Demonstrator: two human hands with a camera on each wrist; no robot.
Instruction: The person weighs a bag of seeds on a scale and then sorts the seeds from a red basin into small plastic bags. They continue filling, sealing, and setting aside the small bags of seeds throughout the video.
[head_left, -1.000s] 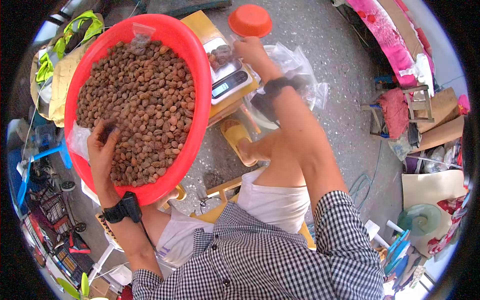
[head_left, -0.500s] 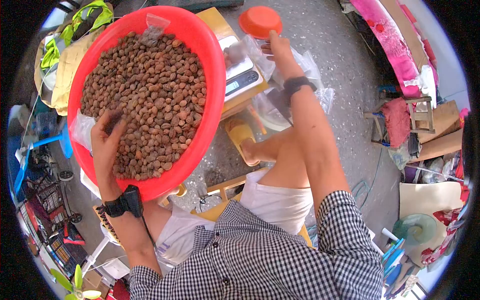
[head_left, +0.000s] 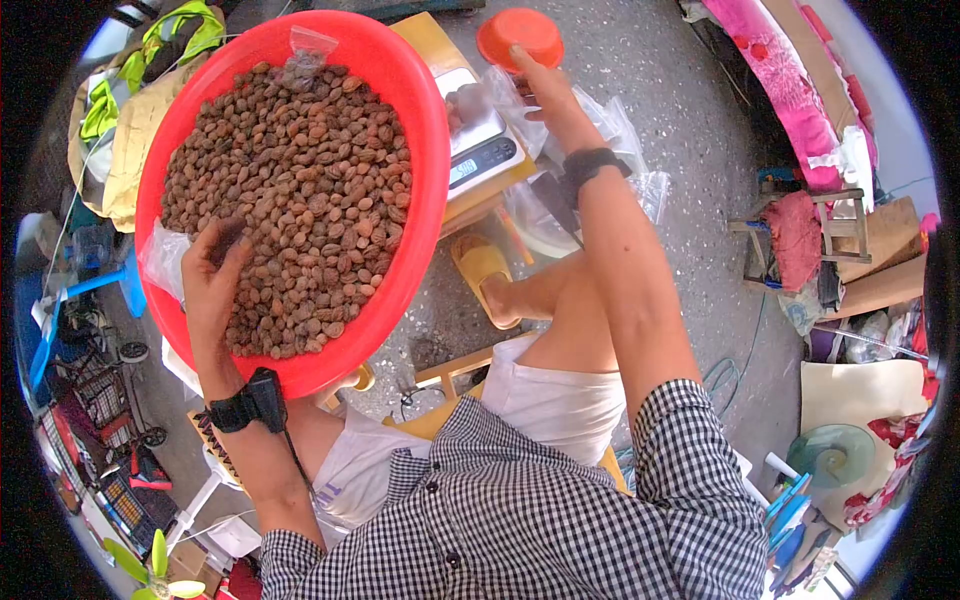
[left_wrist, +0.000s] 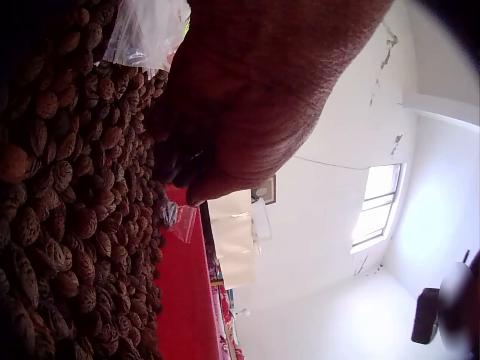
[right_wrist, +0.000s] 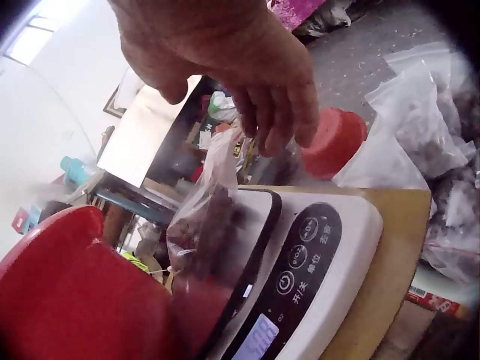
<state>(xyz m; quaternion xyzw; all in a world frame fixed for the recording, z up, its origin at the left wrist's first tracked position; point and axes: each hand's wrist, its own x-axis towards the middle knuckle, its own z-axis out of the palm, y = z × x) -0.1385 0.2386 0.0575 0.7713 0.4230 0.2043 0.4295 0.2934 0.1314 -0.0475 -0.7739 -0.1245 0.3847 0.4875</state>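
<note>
- Pits (head_left: 320, 210) lie in the red basin (head_left: 425, 130), beneath the left hand (head_left: 208, 290).
- Fingers of the left hand are curved; grip cannot be determined.
- The right hand (right_wrist: 225, 56) is half open, holding nothing.
- Below it, a filled bag (right_wrist: 201, 232) sits on the scale (right_wrist: 352, 229).

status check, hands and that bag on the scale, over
Right hand open, above scale. Left hand at pits in red tub, grip unclear. Filled bag on scale, tub close beside.
</note>
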